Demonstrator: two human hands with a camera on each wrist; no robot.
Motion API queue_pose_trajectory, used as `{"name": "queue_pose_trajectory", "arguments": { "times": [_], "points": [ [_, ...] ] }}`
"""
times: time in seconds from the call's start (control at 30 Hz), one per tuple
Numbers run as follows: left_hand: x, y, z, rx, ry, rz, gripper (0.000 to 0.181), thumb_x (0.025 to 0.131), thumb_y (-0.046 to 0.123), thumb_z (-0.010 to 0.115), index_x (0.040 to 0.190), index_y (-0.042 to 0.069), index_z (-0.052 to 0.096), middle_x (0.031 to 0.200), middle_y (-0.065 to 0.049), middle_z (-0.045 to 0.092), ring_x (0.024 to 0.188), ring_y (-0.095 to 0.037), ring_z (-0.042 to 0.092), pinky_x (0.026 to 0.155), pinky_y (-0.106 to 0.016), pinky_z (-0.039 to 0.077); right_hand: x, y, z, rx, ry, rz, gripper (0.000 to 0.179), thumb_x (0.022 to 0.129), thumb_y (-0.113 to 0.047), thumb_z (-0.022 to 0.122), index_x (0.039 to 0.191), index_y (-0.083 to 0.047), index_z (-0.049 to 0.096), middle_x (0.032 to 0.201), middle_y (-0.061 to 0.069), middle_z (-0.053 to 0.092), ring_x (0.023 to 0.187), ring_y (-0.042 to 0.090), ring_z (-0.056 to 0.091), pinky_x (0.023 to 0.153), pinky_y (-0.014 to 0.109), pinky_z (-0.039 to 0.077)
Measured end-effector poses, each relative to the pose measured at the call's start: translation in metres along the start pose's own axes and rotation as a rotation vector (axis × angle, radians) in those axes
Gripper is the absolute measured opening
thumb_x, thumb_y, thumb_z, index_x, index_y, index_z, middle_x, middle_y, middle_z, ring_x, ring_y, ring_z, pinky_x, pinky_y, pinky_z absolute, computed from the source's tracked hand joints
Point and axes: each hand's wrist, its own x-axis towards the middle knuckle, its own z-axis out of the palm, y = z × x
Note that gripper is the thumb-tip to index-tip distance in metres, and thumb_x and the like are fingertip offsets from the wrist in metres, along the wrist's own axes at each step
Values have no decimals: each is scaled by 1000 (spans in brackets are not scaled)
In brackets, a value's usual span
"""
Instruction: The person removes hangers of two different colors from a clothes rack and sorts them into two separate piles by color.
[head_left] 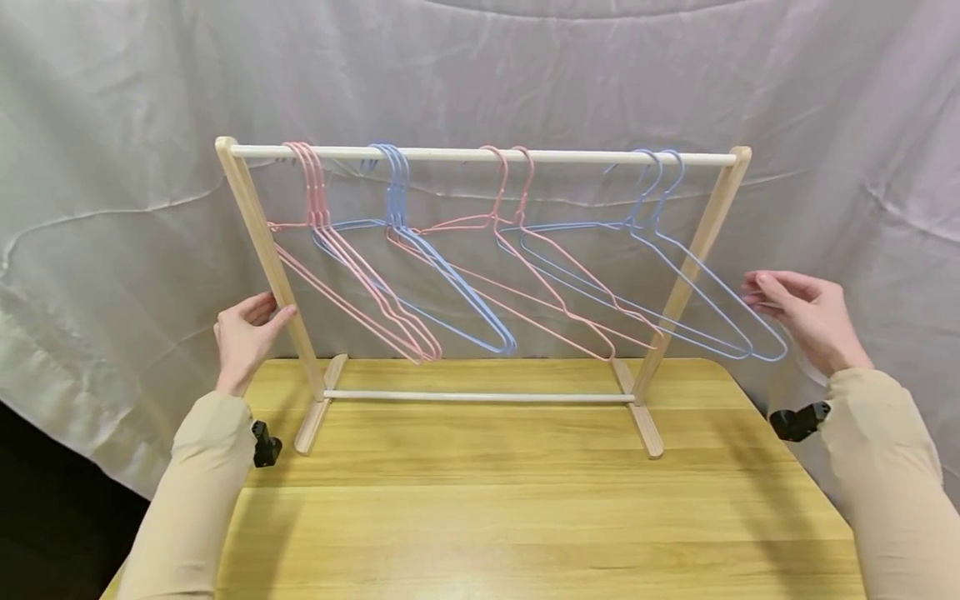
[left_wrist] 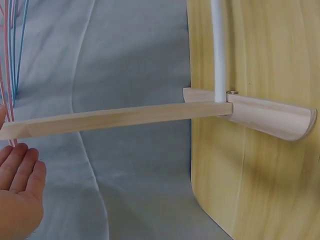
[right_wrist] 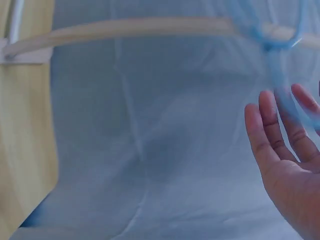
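Observation:
A wooden clothes rack (head_left: 465,154) stands on the table with wire hangers on its white rail. Its left post (head_left: 258,225) has my left hand (head_left: 247,333) beside it, thumb at the post and fairly straight fingers near it in the left wrist view. Pink hangers (head_left: 375,292) hang bunched at the left, followed by bunched blue hangers (head_left: 468,292). Two pink hangers (head_left: 551,287) are spread right of the middle. Near the right post (head_left: 712,217) hang two blue hangers (head_left: 720,287). My right hand (head_left: 813,317) is by their outer ends, fingers loosely extended; contact is unclear.
The wooden table (head_left: 480,500) extends in front of the rack. A white lower bar (head_left: 480,397) joins the rack's feet (head_left: 647,429). Grey-white cloth (head_left: 480,75) hangs behind. Black wrist cameras (head_left: 799,422) sit at both cuffs.

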Motion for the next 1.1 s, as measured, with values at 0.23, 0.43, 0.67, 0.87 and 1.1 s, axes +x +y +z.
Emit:
{"name": "queue_pose_trajectory", "arguments": {
  "times": [0.23,0.43,0.67,0.87,1.1],
  "points": [
    [5,6,11,45,69,-54,50,87,30,78,128,3,68,124,-22,68,76,20,53,89,-13,50,4,-16,23,-262,2,69,19,98,-10,63,109,-16,77,92,-13,79,77,3,71,78,12,53],
    [6,9,16,38,108,-105,44,89,26,77,125,3,70,121,-21,69,110,-13,68,112,-32,41,6,-17,30,-559,19,106,17,96,-15,68,109,-23,75,85,-24,74,72,1,68,76,13,52],
    [7,11,18,20,121,-117,37,92,19,72,125,2,70,121,-20,68,127,-23,62,112,-29,36,6,-15,33,-592,46,82,11,93,-14,71,102,-19,75,74,-18,71,64,5,62,70,15,47],
    [7,10,17,51,126,-105,36,93,21,72,124,4,71,120,-17,70,87,10,65,84,-9,44,6,-15,34,-597,42,84,12,94,-13,71,100,-22,75,72,-21,70,65,4,61,69,16,47],
    [7,10,17,52,130,-94,36,93,21,72,124,4,71,119,-15,72,93,4,70,73,-4,42,4,-13,36,-593,66,41,11,94,-13,71,99,-22,75,79,-26,72,70,-4,62,66,13,50]
  ]
}}
